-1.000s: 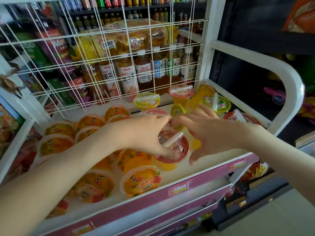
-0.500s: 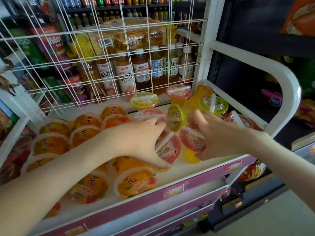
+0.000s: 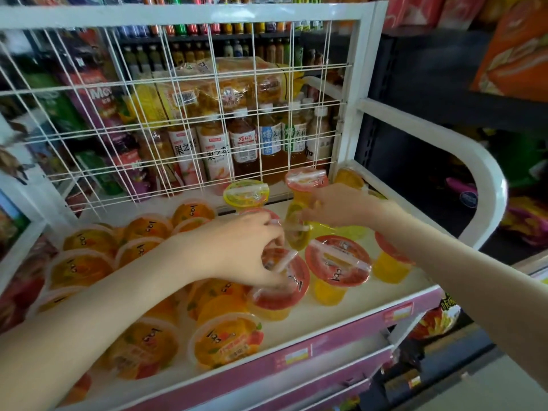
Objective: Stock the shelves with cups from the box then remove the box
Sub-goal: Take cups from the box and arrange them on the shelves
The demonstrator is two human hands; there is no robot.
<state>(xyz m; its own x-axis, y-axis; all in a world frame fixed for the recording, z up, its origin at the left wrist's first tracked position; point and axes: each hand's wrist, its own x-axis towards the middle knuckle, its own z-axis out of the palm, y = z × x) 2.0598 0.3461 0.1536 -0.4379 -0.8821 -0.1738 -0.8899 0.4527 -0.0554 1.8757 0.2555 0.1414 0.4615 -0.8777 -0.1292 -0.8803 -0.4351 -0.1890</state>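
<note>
The white shelf (image 3: 299,323) holds several jelly cups. My left hand (image 3: 237,247) is curled over a tilted red-lidded cup (image 3: 281,292) at the shelf's middle, fingers pinching its lid edge. My right hand (image 3: 341,206) is further back, gripping a yellow-lidded cup (image 3: 296,232) that lies tipped on its side. Another red-lidded cup (image 3: 338,264) stands upright between my arms, free of both hands. More cups stand behind: a yellow-lidded one (image 3: 246,192) and a red-lidded one (image 3: 305,179). No box is in view.
Wide orange fruit tubs (image 3: 225,339) fill the shelf's left half. A white wire grid (image 3: 178,114) backs the shelf, with drink bottles (image 3: 243,143) behind it. A curved white side rail (image 3: 483,185) bounds the right end. A pink price rail (image 3: 326,344) runs along the front.
My right hand set the red-lidded cup upright on the shelf, let go, and moved back to the tipped yellow-lidded cup. My left hand stayed on its cup.
</note>
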